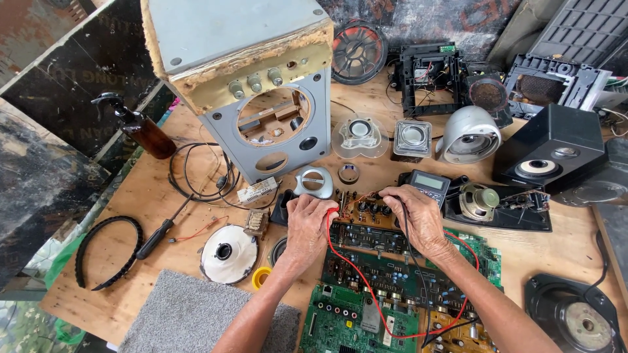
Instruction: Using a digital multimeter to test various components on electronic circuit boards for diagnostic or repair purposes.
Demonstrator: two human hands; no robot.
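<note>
My left hand (307, 225) is closed on a red test probe (332, 214), its red lead (353, 274) looping down over the boards. My right hand (415, 212) pinches a black test probe whose black lead (411, 261) runs down my forearm. Both tips meet a small brown circuit board (366, 210) between my hands. Just beyond my right hand lies a grey multimeter (428, 184). Several green circuit boards (356, 314) lie under my forearms.
A gutted grey speaker cabinet (261, 85) stands at the back. A brown spray bottle (145, 131), a screwdriver (157, 235), a rubber belt (104, 252), a white speaker cone (227, 253) and grey carpet (190, 314) lie left. Loose speaker drivers and a black speaker box (553, 147) crowd the right.
</note>
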